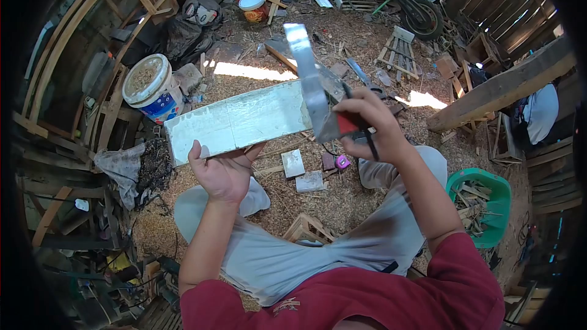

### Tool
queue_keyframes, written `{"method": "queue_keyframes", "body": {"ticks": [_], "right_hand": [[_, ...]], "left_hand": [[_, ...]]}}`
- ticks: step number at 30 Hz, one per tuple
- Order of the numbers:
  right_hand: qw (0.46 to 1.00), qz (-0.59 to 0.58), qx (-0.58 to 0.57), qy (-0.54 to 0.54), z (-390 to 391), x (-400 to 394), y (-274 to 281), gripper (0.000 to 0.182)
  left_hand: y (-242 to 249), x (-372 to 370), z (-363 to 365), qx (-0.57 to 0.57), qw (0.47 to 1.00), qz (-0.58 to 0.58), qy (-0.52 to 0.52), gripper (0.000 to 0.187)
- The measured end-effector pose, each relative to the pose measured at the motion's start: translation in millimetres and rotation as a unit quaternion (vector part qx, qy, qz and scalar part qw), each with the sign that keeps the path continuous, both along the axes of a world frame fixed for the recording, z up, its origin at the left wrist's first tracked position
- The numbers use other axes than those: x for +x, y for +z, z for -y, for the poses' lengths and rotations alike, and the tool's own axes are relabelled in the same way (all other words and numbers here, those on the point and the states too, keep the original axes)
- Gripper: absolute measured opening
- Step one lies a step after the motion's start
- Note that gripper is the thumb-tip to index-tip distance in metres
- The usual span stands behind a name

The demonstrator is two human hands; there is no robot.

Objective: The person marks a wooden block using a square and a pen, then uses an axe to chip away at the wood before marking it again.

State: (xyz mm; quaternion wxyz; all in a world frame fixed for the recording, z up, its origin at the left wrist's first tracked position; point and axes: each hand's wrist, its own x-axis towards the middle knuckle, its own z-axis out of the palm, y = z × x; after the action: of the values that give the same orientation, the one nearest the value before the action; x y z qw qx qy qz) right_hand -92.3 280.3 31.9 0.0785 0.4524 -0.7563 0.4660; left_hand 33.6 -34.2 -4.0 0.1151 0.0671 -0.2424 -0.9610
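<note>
My left hand [226, 174] supports a long pale green-white board [238, 119] from below, thumb at its near edge. In my right hand [373, 125] is a metal tool with a flat shiny blade [310, 79] and a red and black part, tilted upward at the board's right end; blur hides its exact form. Below the board, two small pale blocks [293, 163] [310, 181] lie on the ground beside a pink tape measure [342, 162]. A small wooden frame [306, 228] rests between my legs.
A white bucket [148, 82] stands at left, a green basin [498, 208] of wood scraps at right. A thick wooden post [501, 88] slants in from the right. Farther back are a paint bucket [252, 9] and a motorbike [416, 9]. Shavings cover the ground.
</note>
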Motion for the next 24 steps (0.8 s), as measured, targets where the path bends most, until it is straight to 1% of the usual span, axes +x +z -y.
{"method": "queue_keyframes", "body": {"ticks": [3, 4, 8, 11, 13, 19, 24], "right_hand": [[0.998, -0.035, 0.037, 0.033, 7.2, 7.9, -4.8, 0.061], [0.998, -0.028, 0.04, 0.044, 11.3, 9.7, -5.4, 0.061], [0.996, -0.047, 0.046, 0.054, 17.4, 13.5, -7.1, 0.063], [0.998, -0.03, 0.042, 0.03, 18.4, 16.5, -10.8, 0.064], [0.998, -0.035, 0.041, 0.032, 18.9, 15.2, -11.9, 0.064], [0.999, -0.025, 0.035, 0.018, 17.3, 16.4, -11.4, 0.065], [0.999, -0.019, 0.035, 0.013, 15.7, 15.2, -9.5, 0.063]], "left_hand": [[2.3, -0.1, -2.4, -0.011, 1.0, 0.018, 0.011, 0.084], [4.0, -0.3, -2.9, -0.018, 0.999, 0.029, 0.016, 0.085], [4.2, -1.7, -3.7, -0.012, 1.0, 0.017, 0.008, 0.087], [2.2, -0.7, -2.9, -0.021, 0.999, 0.022, 0.013, 0.088], [2.9, -0.8, -3.8, -0.033, 0.999, 0.038, 0.022, 0.088], [2.8, -0.9, -3.6, -0.017, 0.999, 0.031, 0.023, 0.086], [2.6, -0.9, -4.6, -0.036, 0.998, 0.03, 0.029, 0.086]]}}
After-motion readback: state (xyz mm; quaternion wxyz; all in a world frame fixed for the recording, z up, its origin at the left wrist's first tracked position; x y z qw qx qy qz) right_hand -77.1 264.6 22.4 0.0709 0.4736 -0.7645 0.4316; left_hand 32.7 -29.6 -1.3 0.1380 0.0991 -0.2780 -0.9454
